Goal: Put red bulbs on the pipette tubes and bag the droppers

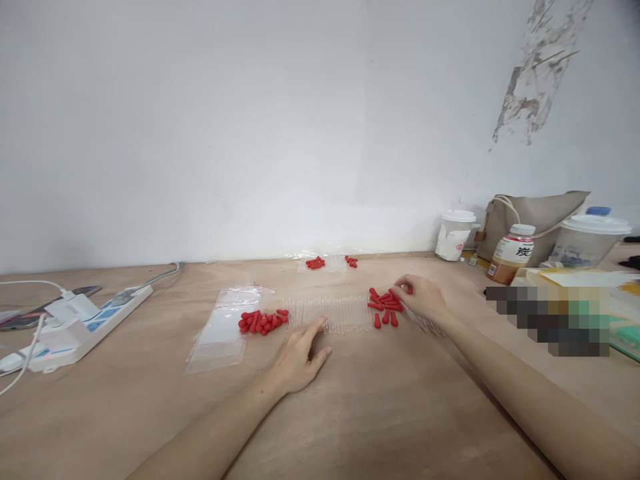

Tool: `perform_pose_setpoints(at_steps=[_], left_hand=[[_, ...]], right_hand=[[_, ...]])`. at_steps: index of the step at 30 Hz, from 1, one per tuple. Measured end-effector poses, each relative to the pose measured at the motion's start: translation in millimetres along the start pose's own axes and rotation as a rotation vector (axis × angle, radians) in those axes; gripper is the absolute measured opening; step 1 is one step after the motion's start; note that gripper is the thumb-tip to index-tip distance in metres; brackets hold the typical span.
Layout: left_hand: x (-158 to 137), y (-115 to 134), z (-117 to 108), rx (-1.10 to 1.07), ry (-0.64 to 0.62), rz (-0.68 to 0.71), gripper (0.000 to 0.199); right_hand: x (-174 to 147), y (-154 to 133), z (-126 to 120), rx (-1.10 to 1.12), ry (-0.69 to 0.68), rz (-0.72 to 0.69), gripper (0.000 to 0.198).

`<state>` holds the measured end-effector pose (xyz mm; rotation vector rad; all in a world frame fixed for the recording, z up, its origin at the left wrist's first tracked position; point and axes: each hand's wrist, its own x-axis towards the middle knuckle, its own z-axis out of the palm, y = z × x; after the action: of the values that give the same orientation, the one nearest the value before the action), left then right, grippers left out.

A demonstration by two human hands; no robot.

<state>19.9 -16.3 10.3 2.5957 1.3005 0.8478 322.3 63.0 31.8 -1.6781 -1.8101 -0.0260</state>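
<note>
"Facing a white wall, working at a wooden table?"

"Yes, resting the left hand empty and loosely spread, pointing the index finger over a row of clear tubes."

"Doing what with the right hand?"

"Touching red bulbs at the row's right end, but hiding whether pinching one."

"Seeing another red pile?"

"Yes, lying left, beside plastic bags."

We find the desk smooth, wood-grained and softly sheened, and the red bulbs rubbery and matt. In the frame's centre the thin tubes look clear and glossy; left of them lie shiny, see-through plastic bags. Upper right, we see a rough, flaking wall patch.
</note>
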Motion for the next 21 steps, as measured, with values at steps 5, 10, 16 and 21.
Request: perform_pose_setpoints(at_steps=[5, 10, 16, 21], left_hand=[[0.3, -0.6, 1.2, 0.006, 0.009, 0.004, 0.052], [0.7, -0.3, 1.6, 0.019, 0.008, 0.017, 0.05], [4.3, 2.7, 3.6, 0.254, 0.249, -0.076, 0.03], [9.8, -1.0, -6.7, 0.432, 0.334, -0.267, 0.015]], right_hand=[[-14.8, -29.9, 15.9, -0.037, -0.081, -0.263, 0.022], [-17.3, -34.6, 30.4, -0.083, -0.057, -0.264, 0.018], [-20.1, -41.3, 31.5, -0.005, 0.096, -0.234, 0.014], [-46.8, -69.0, 21.6, 0.045, 0.186, -0.397, 0.012]])
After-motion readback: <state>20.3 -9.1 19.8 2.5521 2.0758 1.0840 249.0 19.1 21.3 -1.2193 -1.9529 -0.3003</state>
